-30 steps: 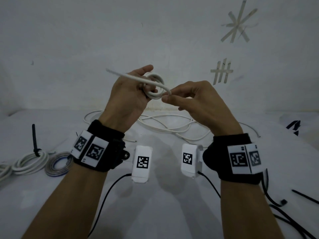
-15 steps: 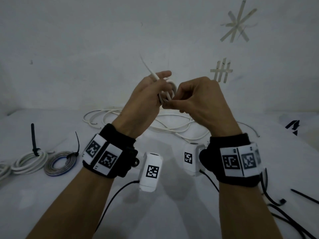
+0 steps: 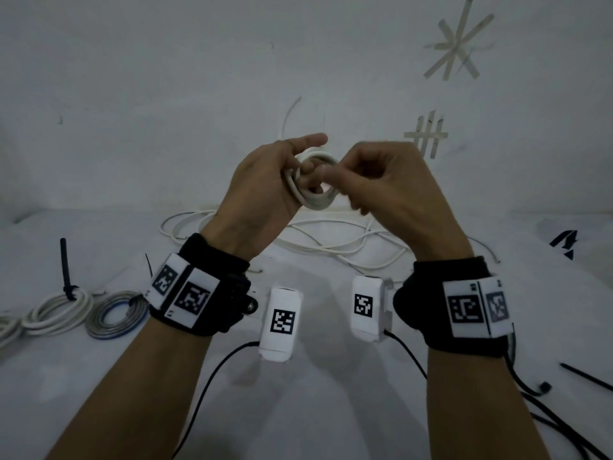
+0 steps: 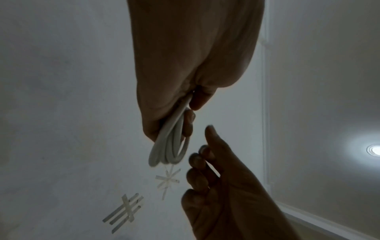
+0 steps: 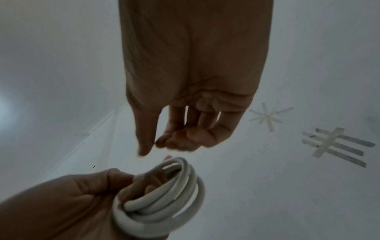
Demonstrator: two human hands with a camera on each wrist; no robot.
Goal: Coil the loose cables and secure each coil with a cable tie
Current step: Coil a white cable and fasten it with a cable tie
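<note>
A small white cable coil (image 3: 315, 202) is held up in front of the wall by my left hand (image 3: 305, 171), whose fingers curl through it with the thumb stretched over the top. The coil's free end (image 3: 285, 121) arcs upward behind that hand. My right hand (image 3: 345, 180) sits just right of the coil with loosely curled fingers. In the right wrist view that hand (image 5: 162, 142) holds nothing and hovers above the coil (image 5: 164, 203). In the left wrist view the coil (image 4: 168, 151) hangs from my left hand (image 4: 185, 116), with my right hand (image 4: 203, 155) a short way off.
Loose white cable (image 3: 331, 240) sprawls on the white table behind my wrists. At the left lie a white coil (image 3: 56, 313) bound with a black tie (image 3: 64, 267) and a grey-blue coil (image 3: 116, 315). Black cable ties (image 3: 587, 376) lie at the right.
The free cable end swung from pointing left to arcing upward. My left hand turned with the coil. My right hand's pinch at the cable loosened into curled fingers beside the coil.
</note>
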